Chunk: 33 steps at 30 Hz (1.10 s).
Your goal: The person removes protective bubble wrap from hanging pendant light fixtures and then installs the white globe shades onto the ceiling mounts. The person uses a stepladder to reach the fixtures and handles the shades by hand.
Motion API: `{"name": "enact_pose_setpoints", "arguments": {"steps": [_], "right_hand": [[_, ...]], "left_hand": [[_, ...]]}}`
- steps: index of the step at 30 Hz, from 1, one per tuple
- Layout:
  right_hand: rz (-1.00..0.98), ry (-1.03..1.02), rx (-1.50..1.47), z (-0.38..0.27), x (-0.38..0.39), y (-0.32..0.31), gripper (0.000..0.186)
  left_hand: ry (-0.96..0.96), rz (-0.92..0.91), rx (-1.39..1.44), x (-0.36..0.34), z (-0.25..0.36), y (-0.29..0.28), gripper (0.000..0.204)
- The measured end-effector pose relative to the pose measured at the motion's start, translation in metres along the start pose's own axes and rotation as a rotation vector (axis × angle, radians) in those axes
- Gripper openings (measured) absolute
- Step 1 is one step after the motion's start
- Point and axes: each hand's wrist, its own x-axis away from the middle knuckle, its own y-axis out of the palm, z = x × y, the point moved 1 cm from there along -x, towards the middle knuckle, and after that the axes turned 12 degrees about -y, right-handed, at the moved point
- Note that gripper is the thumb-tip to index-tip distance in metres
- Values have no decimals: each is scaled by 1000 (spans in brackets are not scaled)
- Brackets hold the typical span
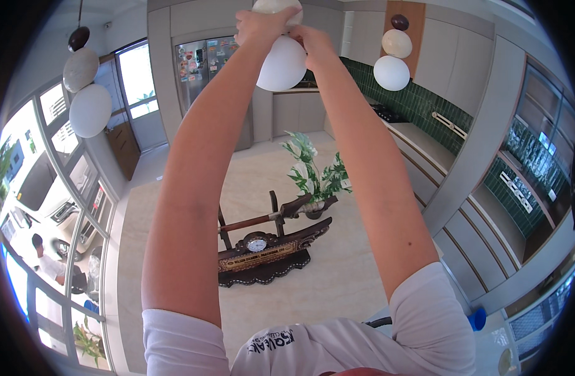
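Both my arms reach up to a hanging pendant lamp made of stacked balls, at the top of the view. My left hand (260, 29) is wrapped around its upper, stone-like ball (277, 6), with the thumb side across the front. My right hand (314, 45) is closed at the right side, where the upper ball meets the white lower globe (282, 64); its fingertips are partly hidden. Below my arms, a dark carved wooden stand (265, 254) with a small clock (257, 242) sits on the pale table (262, 304).
Matching pendant lamps hang at left (90, 110) and right (391, 73). A potted leafy plant (309, 172) stands behind the carved stand. The fridge (203, 72) and cabinets line the back. Outside the left windows are a person (49, 266) and a white car (56, 194).
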Motion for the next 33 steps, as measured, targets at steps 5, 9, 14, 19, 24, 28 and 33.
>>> {"name": "enact_pose_setpoints", "arguments": {"steps": [5, 9, 14, 19, 24, 28, 33], "right_hand": [[28, 52, -131, 0, -5, 1, 13], [84, 43, -53, -3, 0, 2, 15], [169, 21, -70, -6, 7, 5, 21], [235, 7, -92, -8, 9, 4, 24], [291, 34, -115, -8, 8, 5, 23], [279, 52, -114, -8, 8, 5, 21], [167, 115, -107, -12, 13, 1, 20]], "left_hand": [[-8, -6, -4, -3, -1, -1, 104], [-24, -21, 31, -8, -2, 1, 104], [-1, 10, 35, -8, -3, 6, 104], [34, 44, 8, -2, -2, 9, 104], [66, 93, -8, 1, 0, 10, 110], [75, 111, 14, 3, -1, 11, 110], [66, 112, 15, 3, -1, 12, 110]]}}
